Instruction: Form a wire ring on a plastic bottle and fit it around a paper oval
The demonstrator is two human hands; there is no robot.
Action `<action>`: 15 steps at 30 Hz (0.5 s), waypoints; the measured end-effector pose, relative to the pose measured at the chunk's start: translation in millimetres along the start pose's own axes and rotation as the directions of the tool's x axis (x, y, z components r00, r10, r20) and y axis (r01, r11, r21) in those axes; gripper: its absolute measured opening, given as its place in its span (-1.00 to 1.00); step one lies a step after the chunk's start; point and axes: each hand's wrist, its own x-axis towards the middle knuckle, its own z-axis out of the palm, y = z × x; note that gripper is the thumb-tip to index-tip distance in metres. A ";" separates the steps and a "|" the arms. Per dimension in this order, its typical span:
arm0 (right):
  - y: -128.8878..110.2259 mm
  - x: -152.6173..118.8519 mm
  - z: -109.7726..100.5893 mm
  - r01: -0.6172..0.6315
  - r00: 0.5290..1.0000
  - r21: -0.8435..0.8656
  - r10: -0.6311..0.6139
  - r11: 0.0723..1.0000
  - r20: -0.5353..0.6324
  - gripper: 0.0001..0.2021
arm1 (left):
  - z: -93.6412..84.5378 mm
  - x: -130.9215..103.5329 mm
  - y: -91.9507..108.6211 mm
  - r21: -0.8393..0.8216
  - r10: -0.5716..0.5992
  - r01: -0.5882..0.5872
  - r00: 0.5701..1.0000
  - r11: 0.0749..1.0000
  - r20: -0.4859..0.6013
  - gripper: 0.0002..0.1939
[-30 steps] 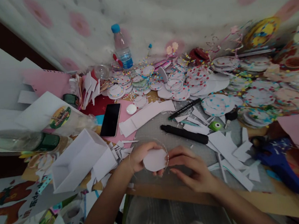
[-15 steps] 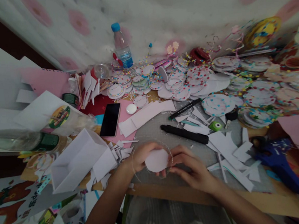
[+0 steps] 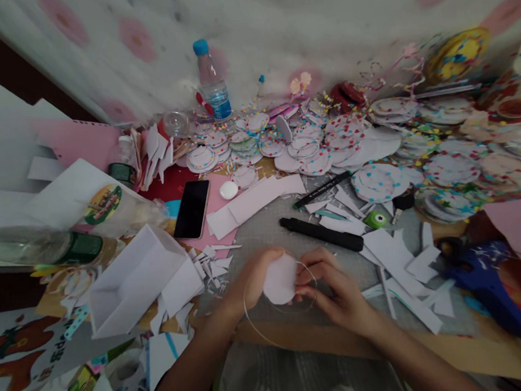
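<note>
A small white paper disc (image 3: 280, 281) is held in my left hand (image 3: 254, 277), whose fingers are closed around its left edge and partly hidden behind it. My right hand (image 3: 336, 288) is at the disc's right edge, its thumb and fingers pinched on a thin pale strand (image 3: 250, 320). The strand loops around the disc and hangs below my left hand. Whether it is thread or fine wire I cannot make out. Both hands are above the grey cutting mat (image 3: 264, 232), near the table's front edge.
A black thick pen (image 3: 322, 234) and a thinner marker (image 3: 322, 190) lie beyond my hands. Paper offcuts (image 3: 405, 267) spread to the right, near a blue tool (image 3: 495, 289). At left are an open white box (image 3: 135, 281) and a phone (image 3: 192, 209). Decorated discs (image 3: 302, 148) are piled behind.
My left hand and the disc have moved slightly right, toward my right hand. The strand's loop has shifted right and now hangs lower.
</note>
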 end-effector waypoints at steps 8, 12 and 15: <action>0.4 2.6 -1.5 -0.012 1.000 -0.016 0.012 1.000 0.000 -0.87 | 5.3 -1.9 -0.5 -0.180 -0.077 0.084 0.996 0.980 0.044 -0.68; -1.4 5.6 -2.0 -0.008 1.000 0.015 0.008 1.000 -0.015 -0.88 | 6.5 -1.6 1.2 -0.247 -0.079 0.085 0.996 0.965 0.033 -0.69; -2.0 7.4 -3.0 -0.022 0.999 0.033 0.023 0.999 -0.040 -0.87 | 6.7 -0.7 1.9 -0.296 -0.097 0.099 0.995 0.950 0.021 -0.70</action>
